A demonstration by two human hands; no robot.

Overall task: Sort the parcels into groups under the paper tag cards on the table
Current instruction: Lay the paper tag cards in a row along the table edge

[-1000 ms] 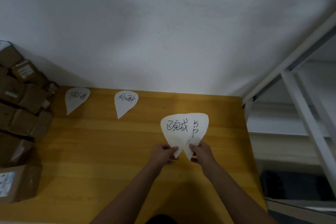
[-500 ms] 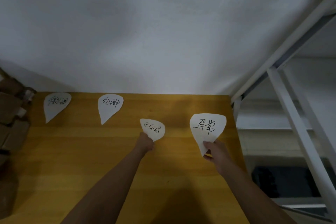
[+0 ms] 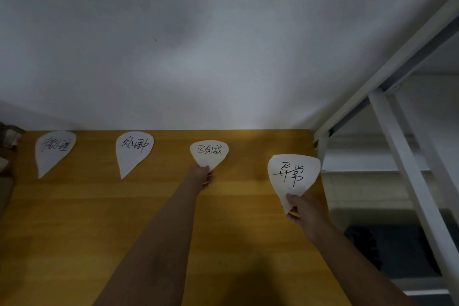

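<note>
Hands pinch paper tips (both clamped): left hand third card, right hand fourth card.

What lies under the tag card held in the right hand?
Only the yellow wooden table shows around the card, pinched at its tip by the right hand. The patch directly beneath it is covered.

Parcels: only a dark sliver at the left edge, rest cut off. Far-left card: writing too smeared to read. Lower tips of third card and fourth card hidden under left hand and right hand. Surface runs off bottom edge.
</note>
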